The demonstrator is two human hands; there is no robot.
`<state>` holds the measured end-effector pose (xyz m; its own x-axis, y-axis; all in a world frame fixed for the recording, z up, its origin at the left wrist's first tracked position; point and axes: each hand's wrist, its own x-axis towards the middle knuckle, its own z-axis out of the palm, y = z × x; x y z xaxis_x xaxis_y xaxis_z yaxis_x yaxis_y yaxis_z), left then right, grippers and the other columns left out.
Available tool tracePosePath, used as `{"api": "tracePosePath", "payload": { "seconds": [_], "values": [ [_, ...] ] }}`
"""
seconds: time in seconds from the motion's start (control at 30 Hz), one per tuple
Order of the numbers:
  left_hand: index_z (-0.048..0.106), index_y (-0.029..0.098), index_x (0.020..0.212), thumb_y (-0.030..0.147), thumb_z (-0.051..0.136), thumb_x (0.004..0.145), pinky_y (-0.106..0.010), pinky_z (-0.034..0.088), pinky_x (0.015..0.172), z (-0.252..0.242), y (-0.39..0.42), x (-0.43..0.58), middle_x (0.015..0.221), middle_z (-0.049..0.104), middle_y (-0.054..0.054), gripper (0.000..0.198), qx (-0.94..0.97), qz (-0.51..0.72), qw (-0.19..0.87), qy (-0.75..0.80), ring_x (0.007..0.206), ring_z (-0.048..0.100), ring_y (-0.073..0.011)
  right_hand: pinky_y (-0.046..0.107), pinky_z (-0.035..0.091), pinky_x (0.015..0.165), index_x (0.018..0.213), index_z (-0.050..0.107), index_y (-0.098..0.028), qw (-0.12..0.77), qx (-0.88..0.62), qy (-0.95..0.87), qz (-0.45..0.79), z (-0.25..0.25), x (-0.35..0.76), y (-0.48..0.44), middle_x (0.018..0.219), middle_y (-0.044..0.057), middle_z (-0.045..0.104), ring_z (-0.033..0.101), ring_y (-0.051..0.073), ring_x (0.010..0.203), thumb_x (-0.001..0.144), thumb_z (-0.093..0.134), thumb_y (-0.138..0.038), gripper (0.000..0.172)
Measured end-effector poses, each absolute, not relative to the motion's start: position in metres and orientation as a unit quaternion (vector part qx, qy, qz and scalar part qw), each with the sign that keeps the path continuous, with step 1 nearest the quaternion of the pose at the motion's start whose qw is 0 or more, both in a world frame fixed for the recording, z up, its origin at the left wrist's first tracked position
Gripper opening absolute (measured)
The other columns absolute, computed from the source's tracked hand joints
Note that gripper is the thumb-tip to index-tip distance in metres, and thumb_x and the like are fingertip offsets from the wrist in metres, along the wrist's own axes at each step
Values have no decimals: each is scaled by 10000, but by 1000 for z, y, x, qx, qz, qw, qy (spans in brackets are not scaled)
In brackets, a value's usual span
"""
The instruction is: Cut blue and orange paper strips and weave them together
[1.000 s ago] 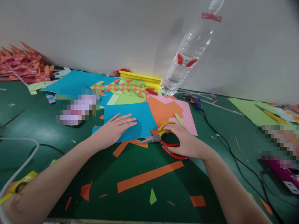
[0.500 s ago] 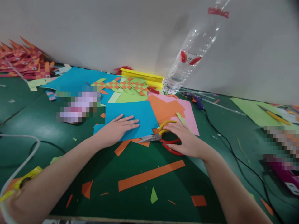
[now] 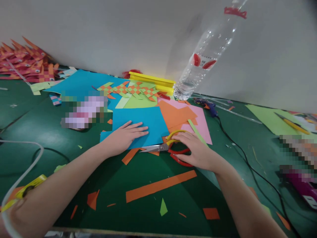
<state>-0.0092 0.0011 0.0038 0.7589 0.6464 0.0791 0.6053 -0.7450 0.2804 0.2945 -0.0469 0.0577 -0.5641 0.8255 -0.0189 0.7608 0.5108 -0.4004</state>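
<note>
My left hand lies flat with fingers spread on a sheet of blue paper. In my right hand is a pair of scissors with one yellow and one red handle. Their blades point left along the blue sheet's near edge and look nearly closed. Orange paper and a pink sheet show beyond and to the right of the blue one. An orange paper strip rests on the green table nearer to me.
Woven paper fish lie behind the blue sheet. A clear plastic bottle leans against the wall, beside a yellow folded strip. A glue gun trails a black cable down the right side. Paper scraps litter the table.
The scissors have shifted slightly left along the paper's edge, and their blades have come closer together. My left hand stays in place on the blue sheet.
</note>
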Motion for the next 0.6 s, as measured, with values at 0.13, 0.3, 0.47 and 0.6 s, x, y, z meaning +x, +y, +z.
{"api": "tracePosePath", "payload": {
  "seconds": [0.13,0.3,0.47,0.6],
  "values": [
    [421,312,1412,125,251,966,-432,118,1177,3,0,-7,1517,348,67,512,927,83,116,347,1438,215,-145,502,428,1019,1109,592,-278,95,-456,-861,202,59,293,-47,1238,57,619,533,285,1204,796,636,-381,333],
    [447,268,1398,63,271,893,-471,128,1176,4,-6,4,1495,398,31,572,912,95,121,381,1425,255,-163,485,440,1015,1139,571,-285,89,-462,-858,204,60,293,-49,1247,52,609,525,281,1219,775,641,-366,380],
    [507,213,1324,100,221,918,-478,198,1163,17,-11,10,1418,506,-23,510,867,189,145,438,1362,378,-171,499,427,1016,1161,536,-287,110,-460,-861,189,64,306,-48,1258,65,588,529,297,1205,742,644,-322,433],
    [524,183,1283,227,248,974,-424,303,1126,26,-8,-2,1338,574,-60,417,841,253,129,460,1286,470,-187,467,470,959,1194,493,-265,116,-503,-838,178,69,321,-45,1285,92,556,539,293,1186,745,635,-339,477]
  ]
}}
